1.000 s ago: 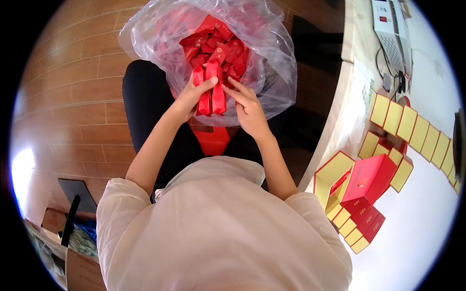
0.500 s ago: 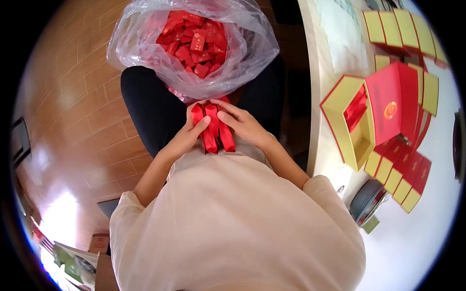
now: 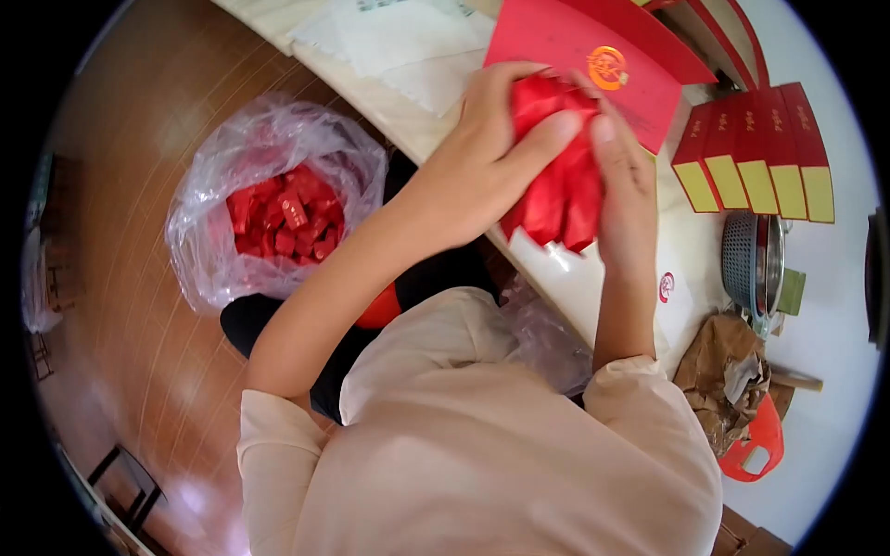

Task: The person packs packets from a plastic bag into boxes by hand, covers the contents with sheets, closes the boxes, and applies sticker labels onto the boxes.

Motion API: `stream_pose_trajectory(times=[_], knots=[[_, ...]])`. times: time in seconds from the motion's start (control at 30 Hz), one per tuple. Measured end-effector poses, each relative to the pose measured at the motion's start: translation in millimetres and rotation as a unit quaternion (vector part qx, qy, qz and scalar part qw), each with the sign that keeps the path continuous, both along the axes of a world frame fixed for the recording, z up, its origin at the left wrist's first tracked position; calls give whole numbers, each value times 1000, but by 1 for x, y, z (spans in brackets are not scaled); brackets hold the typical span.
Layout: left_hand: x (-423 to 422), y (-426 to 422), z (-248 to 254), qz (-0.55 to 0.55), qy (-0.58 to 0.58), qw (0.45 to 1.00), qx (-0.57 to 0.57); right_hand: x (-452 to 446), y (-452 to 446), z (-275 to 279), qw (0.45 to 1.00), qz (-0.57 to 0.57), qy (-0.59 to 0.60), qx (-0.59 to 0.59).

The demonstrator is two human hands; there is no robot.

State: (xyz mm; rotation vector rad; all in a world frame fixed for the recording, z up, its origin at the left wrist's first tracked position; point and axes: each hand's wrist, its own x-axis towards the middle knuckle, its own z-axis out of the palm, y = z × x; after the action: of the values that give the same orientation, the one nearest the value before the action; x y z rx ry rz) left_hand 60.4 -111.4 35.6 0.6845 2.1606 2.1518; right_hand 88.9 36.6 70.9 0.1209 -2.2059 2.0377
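Between my two hands is a bundle of shiny red foil packets (image 3: pixel 561 190), squeezed side by side and raised over the table edge. My left hand (image 3: pixel 487 153) presses on the bundle from the left, its thumb lying across the packets. From the other side my right hand (image 3: pixel 629 185) closes on them with its thumb near the top. Just behind the hands lies the open red lid (image 3: pixel 593 60) of a gift box with a gold emblem. The hands and packets hide the box's tray.
A clear plastic bag (image 3: pixel 199 208) full of small red packets (image 3: pixel 287 218) stands at the left. Red and yellow boxes (image 3: pixel 756 153) line the table's right side, near a grey basket (image 3: pixel 742 255) and crumpled brown paper (image 3: pixel 718 371). White sheets (image 3: pixel 399 46) lie at the back.
Both hands have lifted the red packets from my lap up and to the right, over the table. My view has turned toward the table, so the bag now appears further left.
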Motion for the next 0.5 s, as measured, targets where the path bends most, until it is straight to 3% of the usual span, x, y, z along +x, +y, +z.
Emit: stream_pose_trajectory(times=[0.13,0.2,0.27,0.33,0.43,0.5], knots=[[-36,61,8,-64,17,996,-61,-19,53,-12,994,-100,31,11],[-47,76,-1,-37,54,986,-151,-24,68,-26,990,-110,-5,-89],[-55,79,-16,-3,78,971,-224,-30,80,-53,988,-136,-45,-49],[-58,74,-26,21,131,969,-210,-31,74,-66,988,-128,-66,-50],[-53,65,-35,79,222,924,-302,-28,73,-60,988,-94,-108,-53],[-52,61,-37,73,221,922,-308,-30,74,-61,988,-81,-128,-26]])
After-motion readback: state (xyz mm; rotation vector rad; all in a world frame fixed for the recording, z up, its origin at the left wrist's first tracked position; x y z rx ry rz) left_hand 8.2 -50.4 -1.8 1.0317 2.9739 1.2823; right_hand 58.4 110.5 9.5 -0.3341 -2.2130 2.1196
